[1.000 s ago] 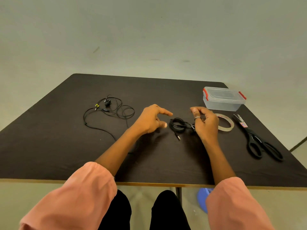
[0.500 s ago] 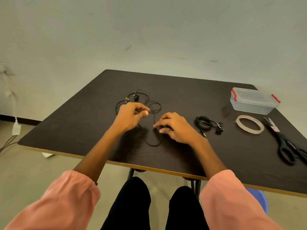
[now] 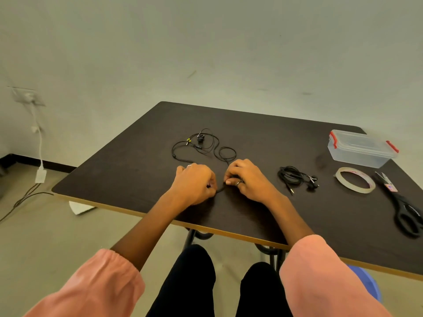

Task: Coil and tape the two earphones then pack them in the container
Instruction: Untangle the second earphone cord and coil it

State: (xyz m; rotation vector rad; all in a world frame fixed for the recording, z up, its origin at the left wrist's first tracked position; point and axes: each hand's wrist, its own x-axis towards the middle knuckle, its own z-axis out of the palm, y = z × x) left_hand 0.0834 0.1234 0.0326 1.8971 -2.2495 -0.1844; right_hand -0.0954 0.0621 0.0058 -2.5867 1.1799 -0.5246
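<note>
Both hands are on the second earphone's cable near the desk (image 3: 251, 124) front edge: left hand (image 3: 194, 183) and right hand (image 3: 246, 178) each pinching it, most of the loose earphone (image 3: 202, 146) still sprawled behind them. First coiled earphone (image 3: 295, 177) sits to the right, no tape on it that I can see. Tape roll (image 3: 354, 183), scissors (image 3: 400, 204) and the shut container (image 3: 361, 148) look untouched, so I'd say roughly a quarter done.
</note>
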